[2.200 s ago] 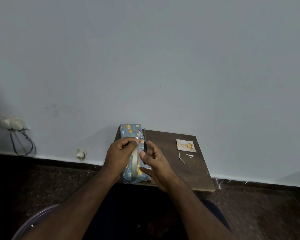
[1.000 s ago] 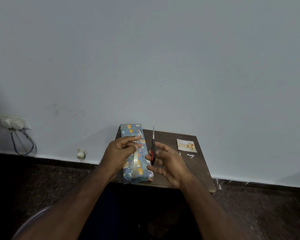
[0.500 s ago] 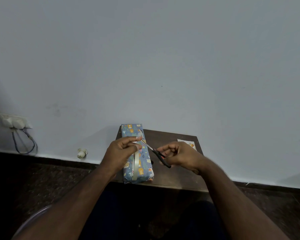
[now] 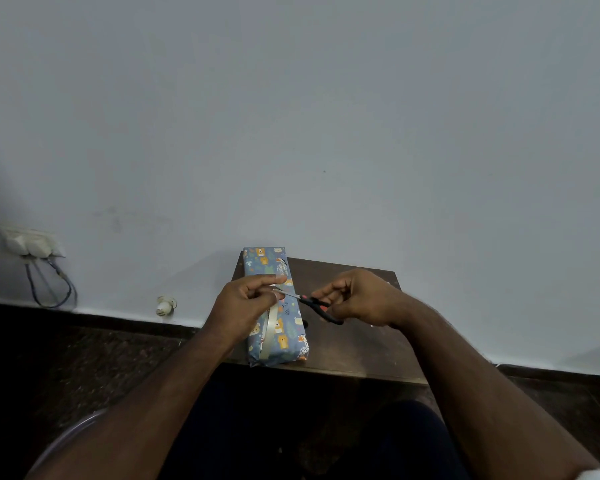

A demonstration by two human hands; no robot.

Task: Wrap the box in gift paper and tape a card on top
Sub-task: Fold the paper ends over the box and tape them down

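The left hand [image 4: 246, 303] pinches a strip of clear tape [image 4: 269, 327] between thumb and fingers above the wrapped box [image 4: 274, 306], while the right hand [image 4: 357, 297] grips black-and-red scissors [image 4: 312, 304], their blades pointing at the tape by the left fingertips. The box, in blue animal-print paper, lies lengthwise on the left part of the small brown desk [image 4: 361, 344]. Behind stands a pale wall with a socket and cables [image 4: 32, 247] low on the left.
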